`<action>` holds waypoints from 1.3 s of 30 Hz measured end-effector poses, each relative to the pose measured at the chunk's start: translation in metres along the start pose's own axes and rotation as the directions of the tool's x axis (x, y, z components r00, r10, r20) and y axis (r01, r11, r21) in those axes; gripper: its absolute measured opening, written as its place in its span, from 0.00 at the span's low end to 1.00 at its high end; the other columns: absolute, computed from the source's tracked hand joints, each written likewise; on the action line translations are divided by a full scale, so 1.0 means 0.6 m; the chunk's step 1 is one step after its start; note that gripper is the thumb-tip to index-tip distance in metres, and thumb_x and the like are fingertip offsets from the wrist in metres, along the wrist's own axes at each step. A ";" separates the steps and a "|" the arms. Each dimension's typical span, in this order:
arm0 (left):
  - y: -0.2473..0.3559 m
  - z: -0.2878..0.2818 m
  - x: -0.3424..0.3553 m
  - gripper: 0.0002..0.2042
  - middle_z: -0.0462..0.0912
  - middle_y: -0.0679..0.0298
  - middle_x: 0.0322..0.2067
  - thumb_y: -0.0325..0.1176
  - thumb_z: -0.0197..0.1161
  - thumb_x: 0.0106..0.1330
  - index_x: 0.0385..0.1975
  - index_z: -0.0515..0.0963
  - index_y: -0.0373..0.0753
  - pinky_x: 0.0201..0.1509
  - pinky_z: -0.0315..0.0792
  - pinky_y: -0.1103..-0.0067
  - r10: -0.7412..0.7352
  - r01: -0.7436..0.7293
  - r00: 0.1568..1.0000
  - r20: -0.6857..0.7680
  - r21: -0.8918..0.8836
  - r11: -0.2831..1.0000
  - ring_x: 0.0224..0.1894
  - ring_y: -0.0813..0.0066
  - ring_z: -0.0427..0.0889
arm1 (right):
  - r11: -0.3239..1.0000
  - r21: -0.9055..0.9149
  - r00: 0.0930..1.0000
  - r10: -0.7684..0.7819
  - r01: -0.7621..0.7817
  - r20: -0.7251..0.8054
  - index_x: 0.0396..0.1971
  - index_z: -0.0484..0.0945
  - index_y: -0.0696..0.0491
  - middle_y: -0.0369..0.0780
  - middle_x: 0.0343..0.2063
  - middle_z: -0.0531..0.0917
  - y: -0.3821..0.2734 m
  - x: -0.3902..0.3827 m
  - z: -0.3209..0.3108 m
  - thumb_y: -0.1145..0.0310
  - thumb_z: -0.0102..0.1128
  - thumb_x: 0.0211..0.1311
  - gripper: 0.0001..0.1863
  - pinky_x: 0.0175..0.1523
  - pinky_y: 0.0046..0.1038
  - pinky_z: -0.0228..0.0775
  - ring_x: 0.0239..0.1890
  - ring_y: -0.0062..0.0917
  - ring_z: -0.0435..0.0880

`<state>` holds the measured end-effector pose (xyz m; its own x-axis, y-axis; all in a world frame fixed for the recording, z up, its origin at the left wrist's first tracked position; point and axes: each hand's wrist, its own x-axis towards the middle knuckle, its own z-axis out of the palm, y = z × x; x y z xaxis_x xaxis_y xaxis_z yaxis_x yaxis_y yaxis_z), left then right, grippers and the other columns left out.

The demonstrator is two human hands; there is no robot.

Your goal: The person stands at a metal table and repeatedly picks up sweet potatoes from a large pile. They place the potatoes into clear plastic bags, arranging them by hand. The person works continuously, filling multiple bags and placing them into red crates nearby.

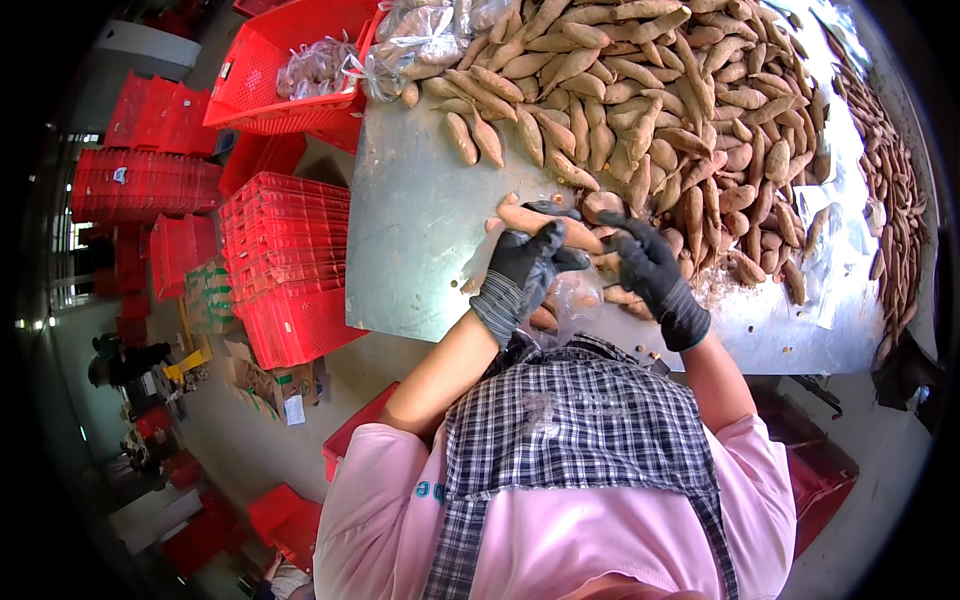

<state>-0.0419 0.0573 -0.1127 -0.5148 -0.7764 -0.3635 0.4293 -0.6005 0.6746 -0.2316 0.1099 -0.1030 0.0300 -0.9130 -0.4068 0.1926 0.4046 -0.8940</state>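
Both my hands wear black gloves with grey cuffs. My left hand is closed around a long, pale-brown sweet potato, which points left and right above the metal table. Close to its right end is my right hand, fingers bent and apart; whether they touch it I cannot tell. Below and between the hands, a clear plastic bag with sweet potatoes in it stands at the table's near edge. A thick, round-ended sweet potato lies just beyond my right fingers.
A large heap of sweet potatoes covers the far and right parts of the metal table. Filled clear bags sit at its far left corner. Left of the table are a red crate holding a bag and stacked red crates.
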 end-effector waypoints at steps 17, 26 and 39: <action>0.133 -0.029 -0.196 0.24 0.77 0.60 0.24 0.38 0.47 0.68 0.61 0.57 0.33 0.27 0.73 0.83 -0.086 0.091 0.996 -0.029 0.318 0.944 0.19 0.78 0.76 | 0.086 -0.854 0.849 -0.192 0.513 0.491 0.51 0.72 0.49 0.42 0.35 0.81 -0.006 -0.069 0.094 0.59 0.61 0.52 0.25 0.35 0.33 0.73 0.32 0.38 0.81; 0.137 -0.048 -0.230 0.21 0.78 0.57 0.29 0.35 0.45 0.69 0.58 0.59 0.30 0.27 0.74 0.81 -0.125 0.114 0.992 0.002 0.395 0.912 0.20 0.72 0.77 | -0.048 -0.795 0.791 0.156 0.605 0.592 0.31 0.77 0.49 0.41 0.24 0.79 -0.017 -0.105 0.013 0.56 0.55 0.53 0.13 0.32 0.35 0.73 0.29 0.36 0.80; -0.004 -0.006 -0.147 0.24 0.69 0.59 0.54 0.31 0.63 0.57 0.55 0.66 0.38 0.53 0.69 0.80 -0.098 -0.230 0.877 0.470 0.590 0.774 0.52 0.71 0.71 | 0.323 -0.535 0.625 -0.403 0.780 0.668 0.32 0.78 0.50 0.39 0.25 0.80 -0.056 -0.072 0.061 0.68 0.69 0.37 0.17 0.33 0.33 0.70 0.27 0.37 0.78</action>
<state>0.0051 0.1268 -0.0846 -0.8421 -0.5328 -0.0830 0.0124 -0.1731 0.9848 -0.2035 0.1341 -0.0486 0.5968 -0.7684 0.2312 -0.4393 -0.5540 -0.7072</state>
